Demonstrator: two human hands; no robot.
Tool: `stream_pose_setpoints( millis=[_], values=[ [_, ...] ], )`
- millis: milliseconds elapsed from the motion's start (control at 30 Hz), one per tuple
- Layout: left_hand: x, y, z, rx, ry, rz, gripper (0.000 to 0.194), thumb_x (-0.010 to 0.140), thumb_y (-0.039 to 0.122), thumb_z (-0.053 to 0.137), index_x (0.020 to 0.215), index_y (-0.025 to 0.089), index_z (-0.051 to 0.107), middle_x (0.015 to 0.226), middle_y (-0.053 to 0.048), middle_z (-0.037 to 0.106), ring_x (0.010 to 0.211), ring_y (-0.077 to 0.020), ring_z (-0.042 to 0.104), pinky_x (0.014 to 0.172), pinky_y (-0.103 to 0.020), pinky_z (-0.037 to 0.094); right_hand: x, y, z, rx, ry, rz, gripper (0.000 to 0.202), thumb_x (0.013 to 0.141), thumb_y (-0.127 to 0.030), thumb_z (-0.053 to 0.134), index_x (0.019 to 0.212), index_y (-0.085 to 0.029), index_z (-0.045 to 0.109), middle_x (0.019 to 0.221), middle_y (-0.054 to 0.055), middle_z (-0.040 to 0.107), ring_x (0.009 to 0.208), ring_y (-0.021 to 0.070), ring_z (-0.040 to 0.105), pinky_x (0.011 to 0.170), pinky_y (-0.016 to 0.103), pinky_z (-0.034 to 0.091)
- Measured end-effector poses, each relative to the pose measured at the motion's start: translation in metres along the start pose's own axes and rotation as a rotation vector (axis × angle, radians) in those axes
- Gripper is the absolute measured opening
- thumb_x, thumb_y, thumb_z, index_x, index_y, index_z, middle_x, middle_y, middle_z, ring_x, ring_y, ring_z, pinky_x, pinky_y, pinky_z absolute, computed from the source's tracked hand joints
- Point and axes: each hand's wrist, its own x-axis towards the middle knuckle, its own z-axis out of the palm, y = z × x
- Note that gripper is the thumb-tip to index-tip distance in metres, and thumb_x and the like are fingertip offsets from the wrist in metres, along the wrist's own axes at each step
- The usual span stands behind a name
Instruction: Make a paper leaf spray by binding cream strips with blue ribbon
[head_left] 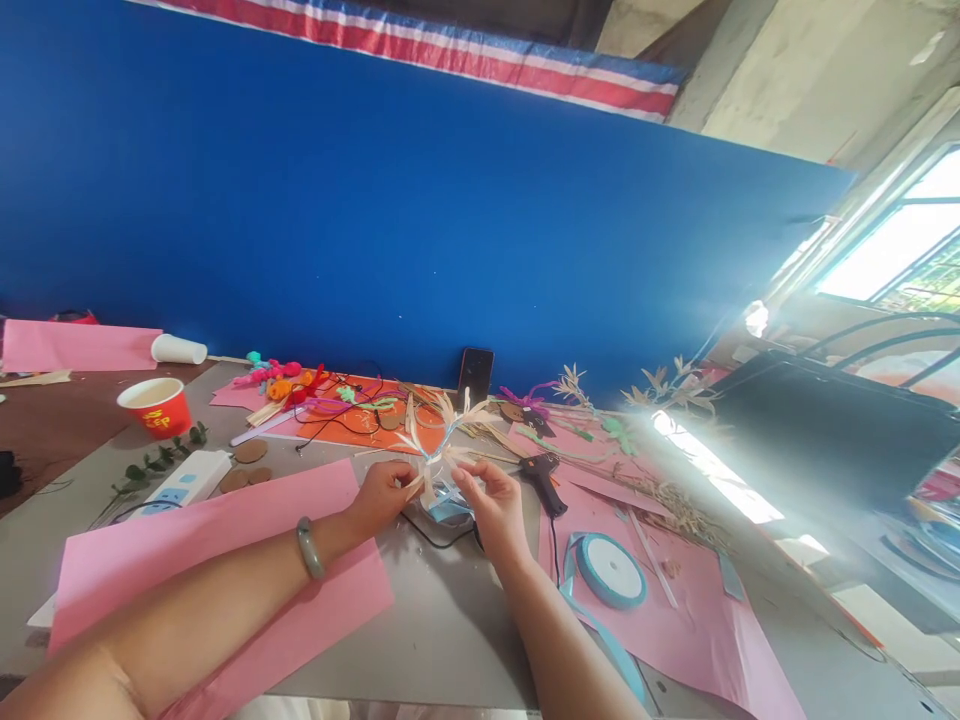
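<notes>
Both hands meet over the middle of the table around a small branching plant craft (442, 442) with pale, straw-like leaves and a bluish stem. My left hand (384, 496), a jade-coloured bangle on its wrist, is closed in a pinch on a pale leaf strip at the craft's left side. On the other side my right hand (491, 505) pinches the craft near its lower leaves; its fingertips partly cover what they hold. Just below the fingers is a clear and light-blue object (450, 508), too muddled to name. A black glue gun (543, 484) lies right of my right hand.
Pink paper sheets (225, 560) cover parts of the grey table. A roll of light-blue ribbon (611, 570) lies at right. Left are a white power strip (187, 480) and a red paper cup (155, 407). A phone (475, 373) leans against the blue partition (420, 200).
</notes>
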Motion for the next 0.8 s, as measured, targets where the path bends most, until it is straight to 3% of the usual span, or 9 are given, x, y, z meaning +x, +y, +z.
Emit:
stream_pose_setpoints(
  millis=[300, 500, 633, 800],
  values=[
    [-0.005, 0.006, 0.000, -0.050, -0.084, 0.074, 0.032, 0.081, 0.039, 0.054, 0.062, 0.014, 0.058, 0.057, 0.002, 0.051, 0.058, -0.0111, 0.044, 0.055, -0.021, 0.034, 0.000, 0.005, 0.002, -0.022, -0.066, -0.070, 0.019, 0.077, -0.038, 0.065, 0.075, -0.019, 0.066, 0.074, 0.003, 0.066, 0.068, 0.0177, 0.056, 0.065, 0.029, 0.044],
    [-0.003, 0.003, -0.001, 0.059, -0.012, 0.068, 0.029, 0.079, 0.034, 0.056, 0.058, 0.015, 0.060, 0.057, 0.001, 0.054, 0.059, -0.0123, 0.047, 0.055, -0.022, 0.034, -0.004, -0.007, 0.000, -0.132, 0.057, -0.228, 0.029, 0.070, -0.040, 0.071, 0.089, -0.020, 0.064, 0.078, 0.002, 0.061, 0.076, 0.0193, 0.055, 0.076, 0.032, 0.043],
    [-0.002, 0.002, 0.000, 0.118, 0.003, 0.084, 0.025, 0.077, 0.031, 0.057, 0.058, 0.015, 0.062, 0.058, 0.000, 0.056, 0.061, -0.0133, 0.049, 0.059, -0.023, 0.036, -0.005, -0.008, -0.002, -0.102, 0.083, -0.234, 0.026, 0.076, -0.045, 0.063, 0.080, -0.019, 0.061, 0.074, 0.001, 0.058, 0.071, 0.0177, 0.053, 0.069, 0.030, 0.043],
    [-0.003, 0.005, -0.001, 0.126, -0.009, 0.081, 0.022, 0.075, 0.029, 0.058, 0.058, 0.015, 0.063, 0.059, 0.000, 0.056, 0.061, -0.0134, 0.048, 0.058, -0.023, 0.036, -0.004, -0.006, 0.001, -0.068, 0.126, -0.201, 0.024, 0.082, -0.038, 0.059, 0.069, -0.019, 0.056, 0.064, -0.001, 0.053, 0.061, 0.0140, 0.047, 0.061, 0.026, 0.039]
  ],
)
